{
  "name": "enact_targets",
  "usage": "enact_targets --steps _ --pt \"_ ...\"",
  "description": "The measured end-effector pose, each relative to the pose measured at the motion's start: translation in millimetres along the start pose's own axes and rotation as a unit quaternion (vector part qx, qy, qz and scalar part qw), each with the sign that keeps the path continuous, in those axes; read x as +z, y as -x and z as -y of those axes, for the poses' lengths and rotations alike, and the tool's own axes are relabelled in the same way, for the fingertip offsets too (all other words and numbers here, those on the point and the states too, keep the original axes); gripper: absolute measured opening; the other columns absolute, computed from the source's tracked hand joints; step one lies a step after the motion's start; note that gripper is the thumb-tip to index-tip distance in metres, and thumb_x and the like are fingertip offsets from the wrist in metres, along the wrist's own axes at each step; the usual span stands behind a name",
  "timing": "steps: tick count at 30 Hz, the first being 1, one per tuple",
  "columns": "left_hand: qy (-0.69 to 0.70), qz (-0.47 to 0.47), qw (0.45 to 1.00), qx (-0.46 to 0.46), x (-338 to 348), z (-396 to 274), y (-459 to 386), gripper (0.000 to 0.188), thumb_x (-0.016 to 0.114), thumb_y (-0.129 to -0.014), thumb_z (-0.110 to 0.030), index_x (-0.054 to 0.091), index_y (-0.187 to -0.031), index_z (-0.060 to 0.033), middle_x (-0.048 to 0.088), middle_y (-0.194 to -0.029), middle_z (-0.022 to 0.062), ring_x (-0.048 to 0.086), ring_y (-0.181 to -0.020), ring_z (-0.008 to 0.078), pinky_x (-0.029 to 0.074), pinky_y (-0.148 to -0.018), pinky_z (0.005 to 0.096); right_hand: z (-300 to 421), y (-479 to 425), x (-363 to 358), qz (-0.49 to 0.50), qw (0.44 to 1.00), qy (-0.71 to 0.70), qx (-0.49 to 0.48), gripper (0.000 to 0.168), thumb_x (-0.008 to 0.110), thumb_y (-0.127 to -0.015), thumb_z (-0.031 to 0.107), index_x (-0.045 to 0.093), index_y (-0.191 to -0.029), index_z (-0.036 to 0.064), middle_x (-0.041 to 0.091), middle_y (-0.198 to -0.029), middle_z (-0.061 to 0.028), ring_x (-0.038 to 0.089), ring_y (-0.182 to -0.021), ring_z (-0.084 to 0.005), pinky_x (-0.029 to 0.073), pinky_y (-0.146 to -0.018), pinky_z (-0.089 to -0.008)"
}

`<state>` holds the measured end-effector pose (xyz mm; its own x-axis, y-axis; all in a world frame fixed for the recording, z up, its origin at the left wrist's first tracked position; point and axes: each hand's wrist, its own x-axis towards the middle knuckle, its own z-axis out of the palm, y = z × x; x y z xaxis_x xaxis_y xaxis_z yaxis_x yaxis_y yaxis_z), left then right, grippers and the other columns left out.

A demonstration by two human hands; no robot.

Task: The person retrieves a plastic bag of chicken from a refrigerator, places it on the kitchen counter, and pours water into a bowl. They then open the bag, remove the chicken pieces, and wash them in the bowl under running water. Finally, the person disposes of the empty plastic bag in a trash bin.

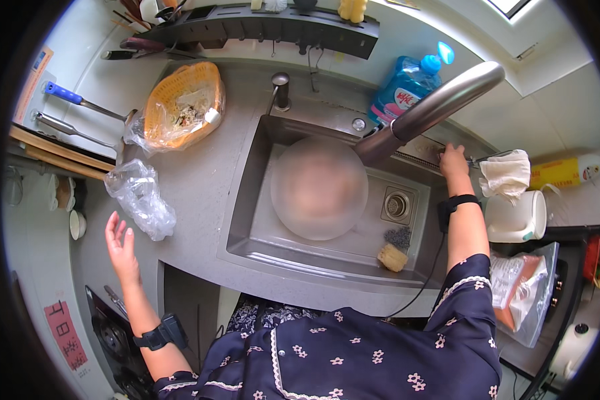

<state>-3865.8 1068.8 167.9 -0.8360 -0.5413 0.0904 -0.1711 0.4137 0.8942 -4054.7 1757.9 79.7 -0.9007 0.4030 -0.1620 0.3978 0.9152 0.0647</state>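
Observation:
My left hand (122, 247) is raised over the counter at the left, fingers apart and holding nothing. Just beyond it lies a crumpled clear plastic bag (145, 200). My right hand (454, 159) reaches to the ledge behind the sink, right of the grey faucet (430, 110); its fingertips touch something there that I cannot make out. Between my hands is a stainless steel sink (300, 255), partly covered by a round blurred patch. A drain strainer (397, 205), a steel wool scourer (397, 237) and a yellowish sponge (392, 257) are in its right part.
An orange plastic basket (155, 107) lined with a plastic bag holds scraps at the back left. A blue soap bottle (405, 85) stands behind the faucet. A cloth (505, 172) hangs above a white pitcher (515, 217) at the right. Spatulas (62, 92) hang at the left.

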Motion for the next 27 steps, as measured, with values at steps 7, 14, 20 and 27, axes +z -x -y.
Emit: enact_targets --steps 7,14,20,27 --pt "0.005 0.015 1.000 -0.007 27 -5 27 0.047 0.052 -0.082 -0.005 0.038 -0.127 -0.0015 0.040 -0.127 0.0108 0.044 -0.113 0.0206 0.033 -0.097 0.0319 3 -23 -5 0.062 0.997 0.029 0.017 0.041 0.044 -0.088 0.034 0.057 -0.105 -0.001 0.055 -0.109 -0.0243 0.054 -0.101 -0.0393 0.045 -0.084 -0.0440" --pt "0.073 0.077 0.994 -0.036 48 9 32 0.047 0.053 -0.083 -0.006 0.038 -0.127 -0.0022 0.045 -0.121 0.0114 0.050 -0.102 0.0180 0.039 -0.087 0.0283 5 -12 6 0.059 0.952 -0.232 0.188 0.056 0.046 -0.086 0.039 0.039 -0.126 0.000 0.058 -0.099 -0.0277 0.057 -0.097 -0.0381 0.045 -0.082 -0.0440" --pt "0.098 0.176 0.976 -0.081 96 -3 11 0.043 0.051 -0.085 -0.012 0.040 -0.126 -0.0053 0.049 -0.116 0.0098 0.055 -0.095 0.0153 0.044 -0.075 0.0246 85 131 72 -0.186 0.933 -0.218 -0.217 0.040 0.055 -0.072 0.008 0.051 -0.111 0.002 0.053 -0.106 -0.0225 0.052 -0.098 -0.0375 0.044 -0.083 -0.0426" --pt "0.130 0.251 0.958 -0.052 136 -18 4 0.041 0.052 -0.085 -0.012 0.042 -0.124 -0.0038 0.051 -0.113 0.0095 0.056 -0.091 0.0126 0.044 -0.073 0.0230 205 188 176 0.306 0.879 -0.181 -0.316 0.031 0.045 -0.085 0.025 0.057 -0.105 0.004 0.059 -0.101 -0.0203 0.055 -0.095 -0.0370 0.042 -0.085 -0.0416"
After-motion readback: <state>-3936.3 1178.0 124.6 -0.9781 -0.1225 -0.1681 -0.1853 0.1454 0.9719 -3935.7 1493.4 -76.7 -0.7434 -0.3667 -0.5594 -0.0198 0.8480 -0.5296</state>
